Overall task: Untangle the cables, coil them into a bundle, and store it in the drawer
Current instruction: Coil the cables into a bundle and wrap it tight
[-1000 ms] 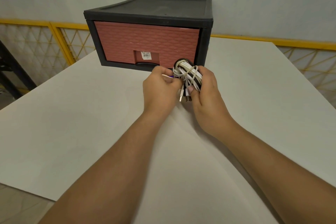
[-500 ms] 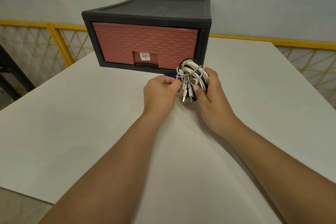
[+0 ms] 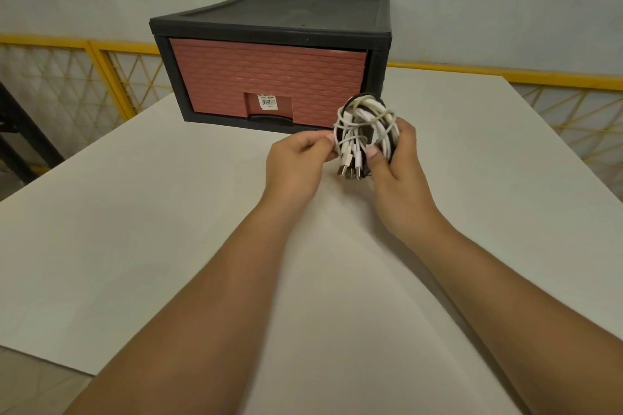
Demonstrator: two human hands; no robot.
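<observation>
Head view: over the table (image 3: 135,246), the right hand (image 3: 401,175) grips the coiled bundle (image 3: 365,125) of white and black cables; the left hand (image 3: 296,162) pinches its left edge. Beyond, the drawer (image 3: 266,84) sits closed.

Matt plastic drawer (image 3: 268,81) with brick-textured front; smooth rubbery cables (image 3: 365,128); matt smooth table (image 3: 135,212).
</observation>
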